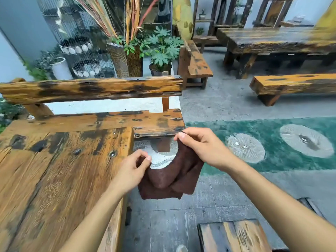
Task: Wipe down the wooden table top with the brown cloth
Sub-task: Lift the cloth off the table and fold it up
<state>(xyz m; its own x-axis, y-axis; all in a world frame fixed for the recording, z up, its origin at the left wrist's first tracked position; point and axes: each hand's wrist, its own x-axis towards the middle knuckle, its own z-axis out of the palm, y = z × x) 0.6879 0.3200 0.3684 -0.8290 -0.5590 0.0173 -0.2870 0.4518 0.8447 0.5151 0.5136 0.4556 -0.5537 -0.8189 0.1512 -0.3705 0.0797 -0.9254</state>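
Both hands up mid-frame, holding the brown cloth in the air, off the right edge of the wooden table top. Left hand pinches one upper corner between thumb and fingertips, just right of the table edge. Right hand pinches the other corner, higher and further right, over the grey paved floor. Cloth sags in a U between the two grips, folded over itself, lower hem hanging free; not touching the table. Table fills lower left of frame, dark-stained planks. Wooden bench abuts the table's far end, centre-left. Green patterned ground at right. Something pale at the bottom edge, possibly a shoe, too cropped to tell.
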